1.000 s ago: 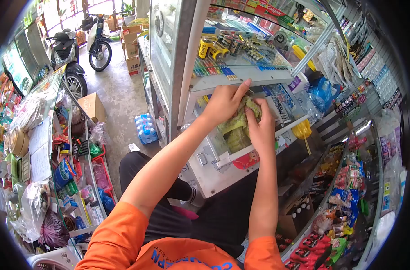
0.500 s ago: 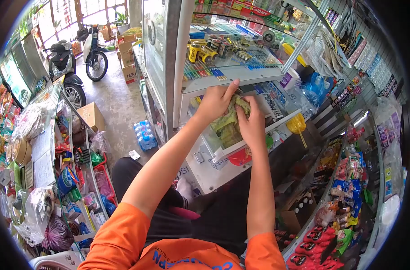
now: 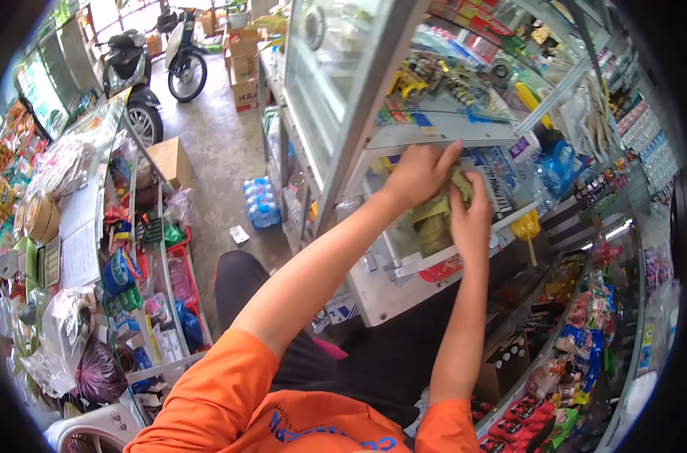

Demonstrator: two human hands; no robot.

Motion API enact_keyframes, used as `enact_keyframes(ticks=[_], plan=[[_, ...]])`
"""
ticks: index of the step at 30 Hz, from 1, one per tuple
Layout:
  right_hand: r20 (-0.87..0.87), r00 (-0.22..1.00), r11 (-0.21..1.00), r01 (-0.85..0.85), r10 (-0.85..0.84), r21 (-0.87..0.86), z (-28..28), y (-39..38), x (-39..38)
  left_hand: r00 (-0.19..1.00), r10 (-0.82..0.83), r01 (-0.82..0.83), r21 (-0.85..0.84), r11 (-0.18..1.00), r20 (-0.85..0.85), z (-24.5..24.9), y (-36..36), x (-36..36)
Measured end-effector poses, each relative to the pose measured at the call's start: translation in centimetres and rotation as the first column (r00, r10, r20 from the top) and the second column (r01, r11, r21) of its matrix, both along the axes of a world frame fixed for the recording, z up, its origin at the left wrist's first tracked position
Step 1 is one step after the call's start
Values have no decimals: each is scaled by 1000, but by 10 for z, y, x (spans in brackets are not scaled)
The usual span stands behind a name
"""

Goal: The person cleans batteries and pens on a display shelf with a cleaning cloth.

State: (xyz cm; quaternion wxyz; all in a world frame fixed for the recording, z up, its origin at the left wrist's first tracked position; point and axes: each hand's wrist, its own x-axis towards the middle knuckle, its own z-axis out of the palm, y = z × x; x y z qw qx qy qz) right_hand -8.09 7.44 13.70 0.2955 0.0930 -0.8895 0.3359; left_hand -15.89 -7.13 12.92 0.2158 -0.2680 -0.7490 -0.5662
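Both hands are on a crumpled yellow-green cloth over the pulled-out drawer of a glass display cabinet. My left hand has its fingers curled round the cloth's upper left side, with the thumb sticking up. My right hand pinches the bunched right part of the cloth, its thumb facing the left hand. Below them the cloth hangs down inside the drawer. Printed blue and white packs lie in the drawer to the right of my hands. Fingertips are partly hidden by the cloth.
Batteries and pens sit on the shelf above the drawer. A yellow bag-like item hangs at its right corner. Bottled water and a cardboard box stand on the floor. Snack packets fill the right-hand case.
My view has turned left, so the cabinet, drawer and hands appear farther right. Both hands still hold the cloth, with the right hand slightly lower against it.
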Motion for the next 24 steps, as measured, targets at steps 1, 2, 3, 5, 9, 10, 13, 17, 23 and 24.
enact_keyframes(ticks=[1,2,3,5,9,10,13,17,23,24], plan=[[11,1000,1000,12,-12,20,0,0,3,997,14,-8,82,997,-71,-3,4,0],[29,999,1000,23,-23,18,-1,1,3,989,37,-13,164,986,-146,-5,6,0],[46,998,999,31,-31,18,-1,2,3,990,55,-34,165,986,-128,-6,6,0],[28,999,996,39,-42,77,-5,6,1,994,-30,34,33,999,-101,-6,2,1],[80,996,996,29,-35,83,-7,14,-2,998,-51,52,27,998,-29,-12,7,-3],[109,993,997,43,-50,72,-9,17,-2,995,-95,95,17,995,5,-10,6,-1],[154,986,997,56,-63,46,-14,30,-5,994,-106,106,79,991,-4,-15,11,0],[175,979,992,85,-101,97,-14,35,-4,972,-141,109,169,980,190,-14,16,6],[216,967,989,115,-133,94,-7,25,1,935,-207,165,163,973,288,-7,7,12],[221,968,991,104,-121,88,-6,21,2,936,-206,163,167,972,287,-6,6,12]])
